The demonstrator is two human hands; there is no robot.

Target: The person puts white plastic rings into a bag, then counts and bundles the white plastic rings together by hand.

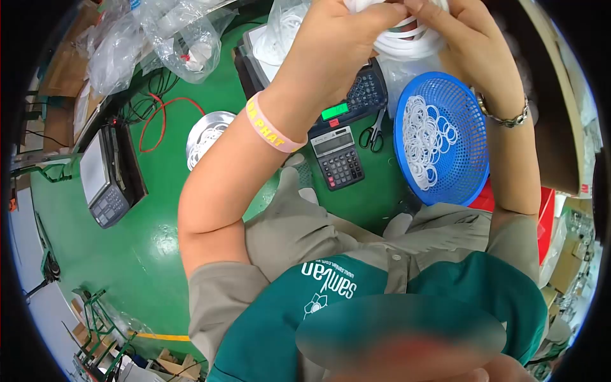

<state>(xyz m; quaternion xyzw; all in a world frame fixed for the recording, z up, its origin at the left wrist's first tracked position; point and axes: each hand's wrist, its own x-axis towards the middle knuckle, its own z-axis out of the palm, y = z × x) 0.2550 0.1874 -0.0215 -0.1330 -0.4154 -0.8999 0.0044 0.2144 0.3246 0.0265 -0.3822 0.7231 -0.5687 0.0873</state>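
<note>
At the top edge, my left hand (356, 32), with a pink band on its wrist, and my right hand (468, 41), with a metal bracelet, hold a bundle of white rings (410, 41) between them. Both hands are closed on it, thumbs near each other at its upper side. The frame's top edge cuts off part of the bundle. Below my right hand, a blue perforated basket (468, 153) holds many loose white rings (423, 137). A scale with a lit green display (335, 111) is below my left hand, partly hidden by the arm.
A calculator (338, 158) and black scissors (372, 135) lie near the basket. To the left are a round metal tray (194, 137) with white rings, another scale (105, 172), a red cable (163, 124) and clear plastic bags (121, 70). White rings in a bag (280, 38) sit behind my left arm.
</note>
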